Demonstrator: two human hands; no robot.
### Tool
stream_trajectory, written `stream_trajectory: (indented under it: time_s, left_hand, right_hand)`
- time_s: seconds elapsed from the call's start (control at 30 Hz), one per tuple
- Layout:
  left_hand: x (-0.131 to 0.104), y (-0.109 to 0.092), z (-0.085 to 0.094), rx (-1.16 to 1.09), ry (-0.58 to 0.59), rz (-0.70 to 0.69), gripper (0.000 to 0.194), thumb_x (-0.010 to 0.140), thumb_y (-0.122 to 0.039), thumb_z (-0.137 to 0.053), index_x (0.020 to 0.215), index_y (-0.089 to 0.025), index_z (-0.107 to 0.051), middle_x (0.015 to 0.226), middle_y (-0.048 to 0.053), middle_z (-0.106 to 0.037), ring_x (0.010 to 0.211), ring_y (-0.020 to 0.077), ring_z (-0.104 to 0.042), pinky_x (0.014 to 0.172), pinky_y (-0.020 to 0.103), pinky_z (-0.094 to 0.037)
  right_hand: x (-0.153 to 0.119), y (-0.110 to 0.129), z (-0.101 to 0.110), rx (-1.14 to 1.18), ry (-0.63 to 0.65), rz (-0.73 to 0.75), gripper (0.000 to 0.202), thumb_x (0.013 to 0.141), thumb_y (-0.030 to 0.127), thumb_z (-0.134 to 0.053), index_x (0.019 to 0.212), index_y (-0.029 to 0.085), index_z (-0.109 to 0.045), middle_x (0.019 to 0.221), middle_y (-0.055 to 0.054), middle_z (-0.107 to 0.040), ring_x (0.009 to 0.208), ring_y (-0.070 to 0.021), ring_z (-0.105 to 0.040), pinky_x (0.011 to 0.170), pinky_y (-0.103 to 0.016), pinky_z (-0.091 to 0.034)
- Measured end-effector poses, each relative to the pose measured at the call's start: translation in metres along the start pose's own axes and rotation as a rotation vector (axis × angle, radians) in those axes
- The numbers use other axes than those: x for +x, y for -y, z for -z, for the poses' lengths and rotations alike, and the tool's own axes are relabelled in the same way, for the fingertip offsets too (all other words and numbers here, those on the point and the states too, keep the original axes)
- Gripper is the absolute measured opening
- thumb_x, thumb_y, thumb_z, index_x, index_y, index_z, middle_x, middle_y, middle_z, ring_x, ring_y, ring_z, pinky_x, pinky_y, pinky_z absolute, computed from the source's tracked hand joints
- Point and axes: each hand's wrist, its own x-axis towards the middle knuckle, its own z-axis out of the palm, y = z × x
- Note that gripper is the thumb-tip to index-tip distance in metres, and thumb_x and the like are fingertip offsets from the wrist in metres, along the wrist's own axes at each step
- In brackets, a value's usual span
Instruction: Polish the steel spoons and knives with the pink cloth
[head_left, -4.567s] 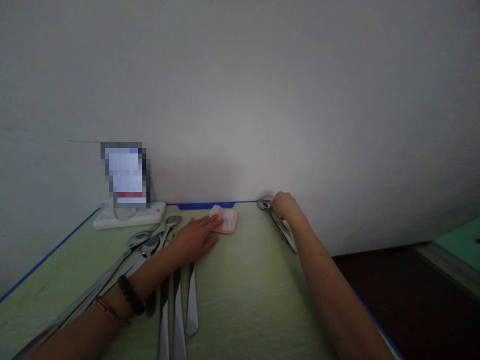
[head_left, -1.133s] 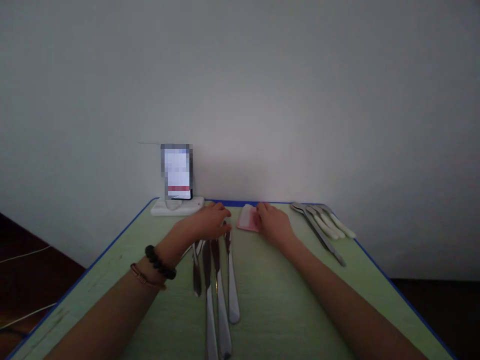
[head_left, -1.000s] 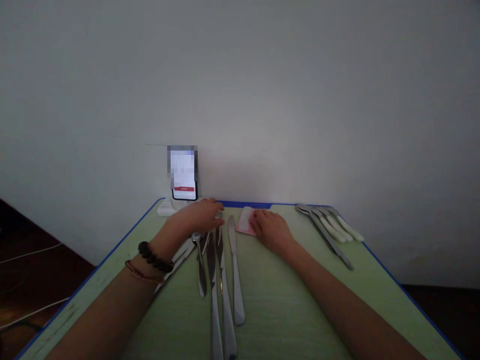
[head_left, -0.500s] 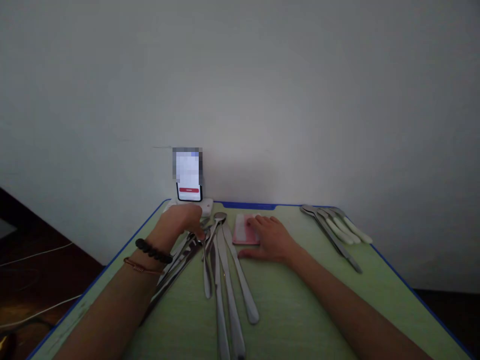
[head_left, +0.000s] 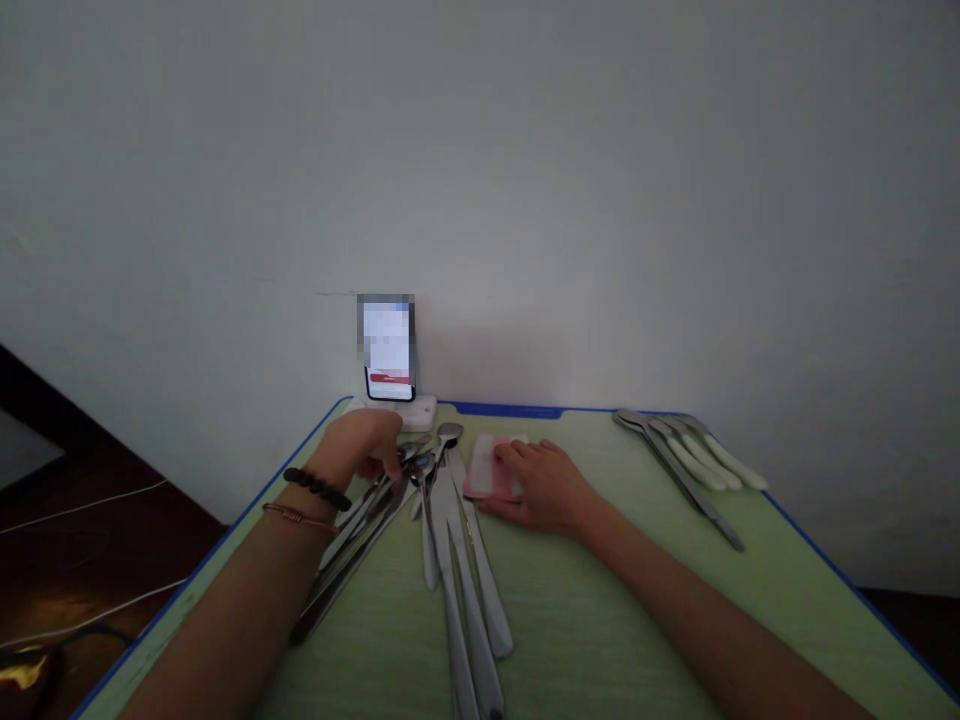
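Note:
My left hand (head_left: 369, 442) reaches over the pile at the left, its fingers bent down at the heads of the cutlery (head_left: 352, 540); what its fingertips pinch is hidden. My right hand (head_left: 544, 485) rests with spread fingers on the right side of a pink and white folded cloth (head_left: 491, 470). Between the two hands lie several long metal knives (head_left: 465, 600), handles toward me, and a spoon (head_left: 450, 432) with its bowl at the far end. A shorter spoon (head_left: 429, 540) lies just left of the knives.
A phone (head_left: 389, 350) stands upright on a white stand (head_left: 420, 412) against the wall. At the right of the green table (head_left: 600, 620) lie metal spoons (head_left: 682, 475) and several white-handled pieces of cutlery (head_left: 697, 465). Cables run on the floor at the left.
The whole view has shifted slightly, moving things rightward. My left hand has moved a little left relative to the cutlery, off the short spoon. My right hand stays on the cloth.

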Motion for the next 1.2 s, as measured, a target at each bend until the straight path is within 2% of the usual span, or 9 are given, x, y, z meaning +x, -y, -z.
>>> stream_trajectory:
  time_s: [0.2, 0.4, 0.6, 0.7, 0.77, 0.83, 1.0, 1.13, 1.2]
  left_hand:
    - [0.011, 0.017, 0.0, -0.082, 0.041, -0.035, 0.015, 0.053, -0.016, -0.067, 0.045, -0.016, -0.055, 0.054, 0.01, -0.066, 0.064, 0.0274, -0.067, 0.061, 0.036, -0.055]
    - [0.012, 0.028, 0.003, -0.163, 0.033, -0.07, 0.017, 0.063, -0.023, -0.064, 0.05, -0.015, -0.055, 0.059, 0.01, -0.067, 0.06, 0.0223, -0.067, 0.06, 0.031, -0.055]
    - [-0.003, 0.015, 0.009, -0.169, -0.018, -0.178, 0.029, 0.079, -0.032, -0.049, 0.055, -0.016, -0.051, 0.058, 0.007, -0.064, 0.053, 0.0178, -0.062, 0.055, 0.027, -0.051]
    - [-0.014, 0.005, 0.014, -0.143, -0.127, -0.272, 0.031, 0.082, -0.036, -0.044, 0.057, -0.018, -0.048, 0.055, 0.003, -0.061, 0.053, 0.0159, -0.058, 0.054, 0.024, -0.046]
    - [-0.021, -0.001, 0.015, -0.088, -0.232, -0.414, 0.034, 0.084, -0.038, -0.041, 0.056, -0.019, -0.046, 0.047, 0.001, -0.057, 0.053, 0.0152, -0.056, 0.057, 0.023, -0.044]
    - [-0.023, -0.006, 0.013, -0.087, -0.237, -0.494, 0.035, 0.085, -0.039, -0.039, 0.057, -0.019, -0.045, 0.042, 0.0, -0.053, 0.052, 0.015, -0.055, 0.057, 0.022, -0.043]
    - [-0.013, -0.031, -0.006, -0.284, -0.154, -0.598, 0.035, 0.089, -0.04, -0.034, 0.062, -0.019, -0.043, 0.044, -0.003, -0.053, 0.038, 0.0115, -0.05, 0.044, 0.021, -0.038]
    - [-0.002, -0.066, -0.035, -0.689, -0.206, -0.6, 0.029, 0.089, -0.042, -0.034, 0.072, -0.02, -0.041, 0.048, -0.009, -0.044, 0.029, 0.005, -0.035, 0.033, 0.017, -0.025]
    - [0.001, -0.081, -0.049, -0.884, -0.114, -0.541, 0.016, 0.086, -0.036, -0.043, 0.082, -0.021, -0.04, 0.05, -0.012, -0.04, 0.031, 0.004, -0.033, 0.032, 0.015, -0.022]
  right_hand:
    - [0.0, 0.001, 0.001, 0.022, 0.011, 0.058, 0.064, 0.074, 0.068, -0.05, 0.11, 0.015, -0.052, 0.108, -0.014, -0.062, 0.095, -0.0278, -0.059, 0.083, -0.038, -0.038]
    - [-0.002, 0.004, 0.002, 0.04, 0.003, 0.035, 0.057, 0.079, 0.064, -0.046, 0.11, 0.016, -0.052, 0.107, -0.013, -0.062, 0.093, -0.0257, -0.059, 0.083, -0.037, -0.037]
    - [0.0, 0.0, -0.003, 0.017, -0.021, -0.03, 0.052, 0.083, 0.06, -0.043, 0.11, 0.017, -0.053, 0.11, -0.014, -0.062, 0.096, -0.0258, -0.059, 0.083, -0.036, -0.037]
    - [0.003, -0.004, -0.006, -0.057, -0.056, -0.104, 0.039, 0.089, 0.046, -0.039, 0.108, 0.016, -0.054, 0.11, -0.014, -0.063, 0.098, -0.0268, -0.058, 0.084, -0.037, -0.037]
    - [0.004, -0.007, -0.007, -0.086, -0.072, -0.154, 0.03, 0.091, 0.034, -0.037, 0.107, 0.016, -0.054, 0.108, -0.014, -0.064, 0.097, -0.0264, -0.059, 0.083, -0.037, -0.037]
    - [0.005, -0.009, -0.007, -0.065, -0.072, -0.212, 0.026, 0.09, 0.026, -0.036, 0.107, 0.016, -0.053, 0.107, -0.013, -0.065, 0.095, -0.0252, -0.06, 0.081, -0.034, -0.037]
    - [0.005, -0.023, -0.007, 0.266, -0.157, -0.43, 0.029, 0.091, 0.031, -0.03, 0.102, 0.016, -0.052, 0.09, -0.012, -0.068, 0.078, -0.0231, -0.062, 0.068, -0.03, -0.04]
    - [0.004, -0.043, -0.011, 0.718, -0.478, -0.646, 0.033, 0.088, 0.039, -0.026, 0.087, 0.018, -0.051, 0.078, -0.007, -0.064, 0.072, -0.0205, -0.058, 0.063, -0.028, -0.043]
    - [0.004, -0.051, -0.013, 0.885, -0.586, -0.692, 0.026, 0.082, 0.038, -0.032, 0.081, 0.019, -0.05, 0.078, -0.006, -0.061, 0.074, -0.0198, -0.057, 0.065, -0.028, -0.045]
